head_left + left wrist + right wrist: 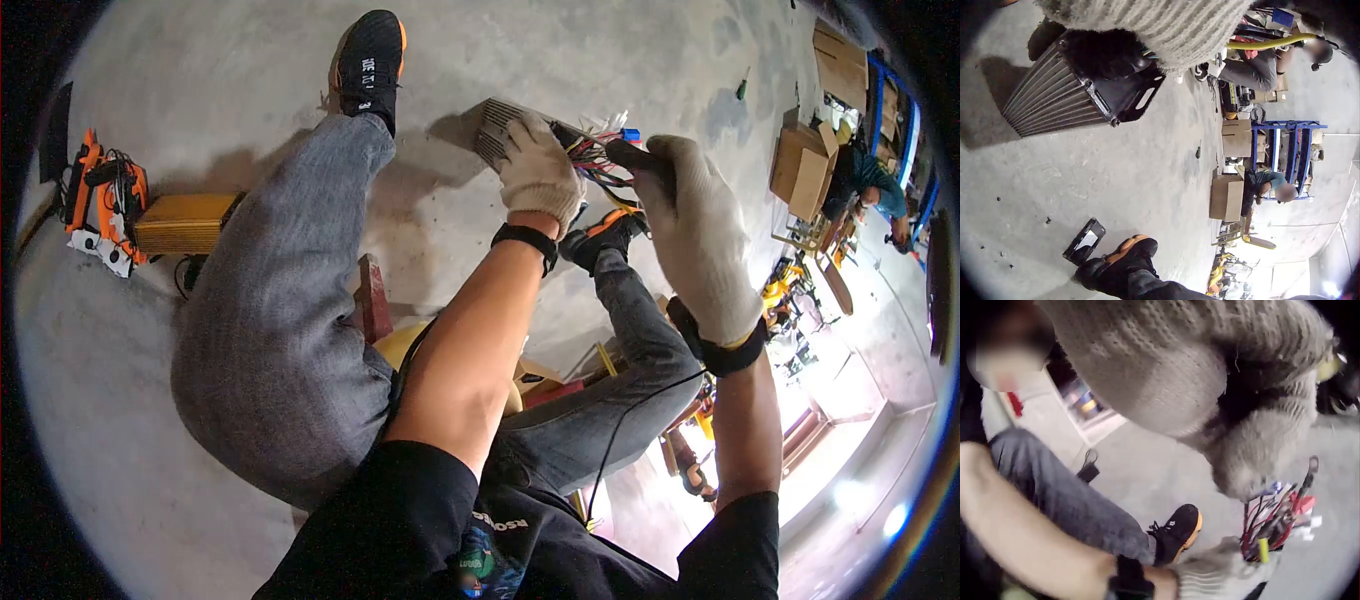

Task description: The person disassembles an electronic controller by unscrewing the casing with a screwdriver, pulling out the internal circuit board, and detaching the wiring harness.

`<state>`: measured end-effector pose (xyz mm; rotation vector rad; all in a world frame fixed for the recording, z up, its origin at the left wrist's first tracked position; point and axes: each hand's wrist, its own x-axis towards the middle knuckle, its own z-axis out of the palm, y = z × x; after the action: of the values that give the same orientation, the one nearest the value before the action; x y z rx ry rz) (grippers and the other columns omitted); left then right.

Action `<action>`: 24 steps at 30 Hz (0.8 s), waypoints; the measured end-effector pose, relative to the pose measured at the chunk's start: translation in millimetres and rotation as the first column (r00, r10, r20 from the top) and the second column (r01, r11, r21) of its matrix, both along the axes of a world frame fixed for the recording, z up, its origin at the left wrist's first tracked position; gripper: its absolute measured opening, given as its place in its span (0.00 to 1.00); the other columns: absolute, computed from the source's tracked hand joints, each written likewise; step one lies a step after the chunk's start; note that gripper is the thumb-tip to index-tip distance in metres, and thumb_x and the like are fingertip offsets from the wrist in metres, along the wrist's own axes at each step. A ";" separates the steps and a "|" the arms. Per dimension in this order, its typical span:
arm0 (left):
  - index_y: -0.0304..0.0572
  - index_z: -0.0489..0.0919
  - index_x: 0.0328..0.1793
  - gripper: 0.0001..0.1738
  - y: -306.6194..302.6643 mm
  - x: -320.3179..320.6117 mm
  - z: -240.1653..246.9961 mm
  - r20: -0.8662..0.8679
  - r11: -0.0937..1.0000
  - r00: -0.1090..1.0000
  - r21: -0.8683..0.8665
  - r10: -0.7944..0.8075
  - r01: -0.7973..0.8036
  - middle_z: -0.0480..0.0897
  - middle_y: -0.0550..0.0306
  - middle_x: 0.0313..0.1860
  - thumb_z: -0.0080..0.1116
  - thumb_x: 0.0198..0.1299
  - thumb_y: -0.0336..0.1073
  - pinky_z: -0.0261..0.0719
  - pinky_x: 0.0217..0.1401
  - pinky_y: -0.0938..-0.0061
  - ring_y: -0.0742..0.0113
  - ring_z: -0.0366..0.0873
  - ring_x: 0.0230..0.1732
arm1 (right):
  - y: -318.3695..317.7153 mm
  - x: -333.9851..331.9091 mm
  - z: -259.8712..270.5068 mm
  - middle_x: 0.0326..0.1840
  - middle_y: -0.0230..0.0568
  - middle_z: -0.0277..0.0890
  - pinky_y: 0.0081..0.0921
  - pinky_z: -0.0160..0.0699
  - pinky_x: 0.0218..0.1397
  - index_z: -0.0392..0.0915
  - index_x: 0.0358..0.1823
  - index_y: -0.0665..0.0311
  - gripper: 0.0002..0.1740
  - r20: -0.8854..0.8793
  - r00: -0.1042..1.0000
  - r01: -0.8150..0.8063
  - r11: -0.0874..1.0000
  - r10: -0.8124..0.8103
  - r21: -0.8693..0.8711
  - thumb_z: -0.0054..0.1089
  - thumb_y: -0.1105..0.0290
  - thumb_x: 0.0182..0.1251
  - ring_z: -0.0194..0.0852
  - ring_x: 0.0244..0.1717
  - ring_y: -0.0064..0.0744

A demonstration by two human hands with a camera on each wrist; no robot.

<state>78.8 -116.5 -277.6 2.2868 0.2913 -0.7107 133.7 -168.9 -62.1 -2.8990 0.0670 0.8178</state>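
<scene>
While only the left wrist view shows its slot (1145,100), left fingers (527,132) grip the finned case (491,128), right fingers' (625,155) hold unclear.

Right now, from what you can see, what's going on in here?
Someone's gloved left hand grips a ribbed metal box above the concrete floor. A bundle of coloured wires spreads from the box, loose at the ends I can see. The gloved right hand is at those wires, though I can't tell whether it's pinching one. A yellow ribbed box sits off to the left.
</scene>
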 end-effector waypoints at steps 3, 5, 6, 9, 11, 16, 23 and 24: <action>0.27 0.60 0.77 0.46 -1.5 -0.5 1.1 0.019 0.998 0.999 -0.049 0.028 -0.027 0.71 0.39 0.66 0.67 0.60 0.46 0.75 0.67 0.46 0.41 0.75 0.67 | -3.4 -1.6 3.4 0.53 0.57 0.77 0.50 0.83 0.50 0.76 0.63 0.59 0.17 -0.041 0.996 0.076 0.997 -0.077 -0.020 0.62 0.67 0.75 0.83 0.50 0.62; 0.30 0.54 0.78 0.48 0.3 -0.6 0.1 0.049 0.996 0.996 -0.056 0.074 -0.071 0.69 0.35 0.65 0.68 0.58 0.40 0.77 0.66 0.44 0.33 0.73 0.67 | 8.0 -0.1 16.3 0.49 0.55 0.78 0.50 0.84 0.49 0.75 0.62 0.62 0.18 -0.093 0.983 -0.165 0.983 0.158 -0.076 0.62 0.68 0.75 0.83 0.49 0.62; 0.30 0.54 0.78 0.48 1.0 -0.1 -1.9 0.048 0.996 0.996 -0.050 0.076 -0.074 0.69 0.35 0.65 0.68 0.58 0.40 0.77 0.66 0.44 0.33 0.73 0.67 | 7.7 -0.3 11.9 0.49 0.55 0.78 0.50 0.84 0.49 0.75 0.62 0.62 0.18 -0.094 0.982 -0.168 0.983 0.161 -0.070 0.62 0.68 0.75 0.83 0.49 0.62; 0.29 0.60 0.75 0.44 -0.7 -1.6 -1.5 0.008 0.999 1.000 -0.036 0.025 -0.025 0.72 0.41 0.63 0.67 0.60 0.46 0.76 0.66 0.47 0.42 0.75 0.66 | 3.3 -2.7 0.3 0.49 0.54 0.78 0.51 0.84 0.51 0.76 0.63 0.58 0.19 -0.114 0.927 -0.371 0.921 0.359 -0.122 0.62 0.69 0.72 0.83 0.49 0.63; 0.29 0.60 0.75 0.46 -0.1 -1.0 -0.4 0.013 0.998 0.999 -0.051 0.035 -0.034 0.71 0.41 0.64 0.69 0.58 0.46 0.78 0.64 0.48 0.42 0.76 0.66 | 3.5 1.6 -0.1 0.47 0.55 0.80 0.51 0.84 0.50 0.78 0.61 0.59 0.17 -0.096 0.960 -0.267 0.962 0.261 -0.054 0.62 0.68 0.73 0.84 0.48 0.63; 0.29 0.57 0.76 0.47 2.1 0.5 1.4 0.008 0.998 0.999 -0.046 0.035 -0.035 0.70 0.37 0.66 0.70 0.58 0.45 0.80 0.63 0.47 0.38 0.76 0.65 | -1.3 13.8 -2.6 0.43 0.59 0.85 0.48 0.84 0.47 0.84 0.55 0.63 0.14 -0.152 0.983 0.122 0.988 -0.107 0.095 0.60 0.66 0.73 0.86 0.45 0.62; 0.28 0.56 0.77 0.50 3.9 1.2 -1.8 -0.019 0.995 1.000 -0.101 0.019 -0.021 0.69 0.33 0.69 0.71 0.59 0.47 0.78 0.69 0.46 0.32 0.73 0.70 | -3.1 3.3 34.5 0.41 0.55 0.88 0.38 0.85 0.47 0.83 0.60 0.65 0.19 -0.124 0.962 0.260 0.957 -0.245 0.127 0.60 0.63 0.74 0.89 0.42 0.47; 0.28 0.56 0.77 0.50 4.6 -2.0 -9.3 -0.014 0.995 1.000 -0.095 0.003 -0.004 0.69 0.33 0.69 0.71 0.59 0.47 0.78 0.69 0.46 0.32 0.73 0.70 | -4.5 -6.5 50.9 0.40 0.51 0.88 0.36 0.84 0.46 0.83 0.61 0.66 0.20 -0.095 0.927 0.376 0.897 -0.364 0.232 0.61 0.63 0.74 0.88 0.40 0.40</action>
<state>76.7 -111.8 -286.9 2.1913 0.2622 -0.7242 127.2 -173.4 -11.2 -2.5166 0.4725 0.7633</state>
